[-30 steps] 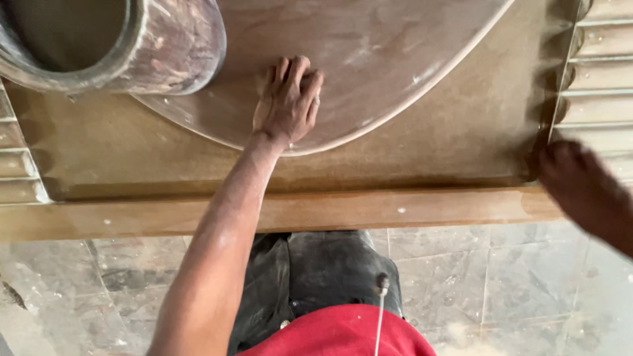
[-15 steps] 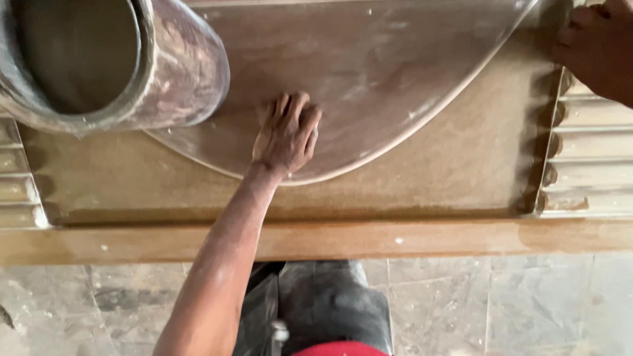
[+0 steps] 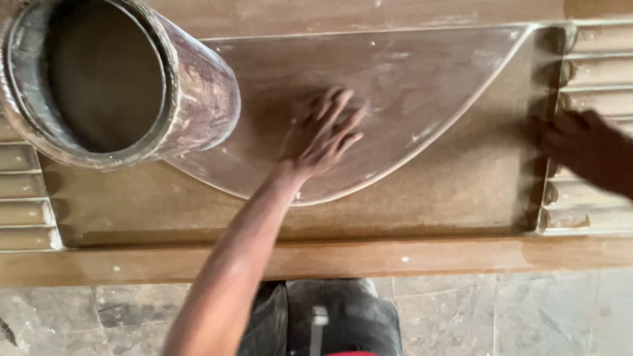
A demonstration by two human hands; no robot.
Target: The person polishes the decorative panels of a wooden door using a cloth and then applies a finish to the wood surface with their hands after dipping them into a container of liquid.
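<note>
The left hand [image 3: 326,135] lies flat, palm down, fingers spread and pointing toward 1 o'clock, on a raised half-round wooden panel [image 3: 409,86]. It grips nothing; the open palm presses on the dusty brown surface, a little blurred. The panel's straight edge runs along the top and its curved edge sweeps down to a low point at about 6 o'clock from the hand, so the hand sits near the panel's middle, inside the curve.

The half-round panel is part of a larger carved wooden board [image 3: 461,198], which has a flat recessed field around the curve and a plain rail along its near edge. Ribbed slats [image 3: 600,72] flank it at 3 o'clock, and more show at 9 o'clock.

The right hand [image 3: 573,142] rests at 3 o'clock from the left, well apart, fingers laid over the scalloped edge where the slats begin; it is blurred, and whether it curls around anything I cannot tell.

A large metal cylinder [image 3: 198,99], open-ended and smeared, lies at 10 o'clock, overlapping the panel's left end.
</note>
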